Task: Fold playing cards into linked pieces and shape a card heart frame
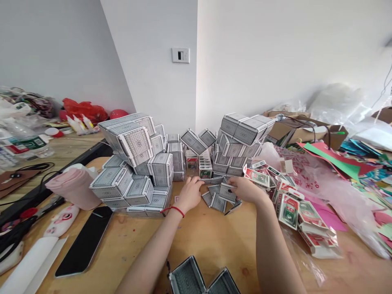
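Observation:
My left hand (190,192), with a red string at the wrist, pinches the left end of a folded playing card (214,180) that stands on edge. Across from it my right hand (245,190) grips a patterned playing card (227,192) with fingers and thumb; its fingertips are partly hidden. Between and below the hands lie several loose, creased playing cards (218,202), backs up. Behind them rise stacked blocks folded from cards, a left stack (137,163) and a right stack (237,141). Two open card box shapes (188,277) are at the bottom edge.
Red-and-green card packs (289,210) are heaped at the right, beside clear plastic wrap (339,204). At the left lie a black phone (85,241), a pink roll (73,183) and scissors (18,232). A cardboard box (333,132) stands at the back right.

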`<control>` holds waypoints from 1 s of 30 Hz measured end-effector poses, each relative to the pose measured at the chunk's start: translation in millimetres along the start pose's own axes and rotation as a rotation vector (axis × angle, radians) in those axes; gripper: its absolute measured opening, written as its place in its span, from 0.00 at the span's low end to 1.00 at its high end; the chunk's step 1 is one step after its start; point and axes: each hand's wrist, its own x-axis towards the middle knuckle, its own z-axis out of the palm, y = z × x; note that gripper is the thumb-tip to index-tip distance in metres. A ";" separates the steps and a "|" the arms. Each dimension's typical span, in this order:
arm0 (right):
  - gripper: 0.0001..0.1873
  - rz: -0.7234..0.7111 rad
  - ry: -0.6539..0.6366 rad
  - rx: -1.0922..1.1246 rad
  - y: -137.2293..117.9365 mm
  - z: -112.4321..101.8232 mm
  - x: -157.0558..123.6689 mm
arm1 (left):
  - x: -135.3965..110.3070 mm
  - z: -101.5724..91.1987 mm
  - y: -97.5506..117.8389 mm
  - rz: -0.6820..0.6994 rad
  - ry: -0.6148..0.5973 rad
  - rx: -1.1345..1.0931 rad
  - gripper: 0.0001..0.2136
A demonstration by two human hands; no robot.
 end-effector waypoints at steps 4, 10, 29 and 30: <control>0.10 -0.017 0.056 -0.039 -5.8 0.4 1.5 | 2.2 -1.3 -2.0 0.004 0.033 -0.046 0.16; 0.15 -0.070 0.112 0.017 -9.3 4.7 2.5 | 4.5 -12.8 3.8 0.011 0.036 -0.086 0.14; 0.08 -0.146 0.282 0.138 -13.7 -6.2 -5.5 | -0.2 -24.2 11.4 0.055 -0.202 -0.331 0.18; 0.08 -0.138 0.288 0.126 -12.8 -5.8 -5.0 | -0.7 -23.1 12.0 0.066 -0.215 -0.320 0.18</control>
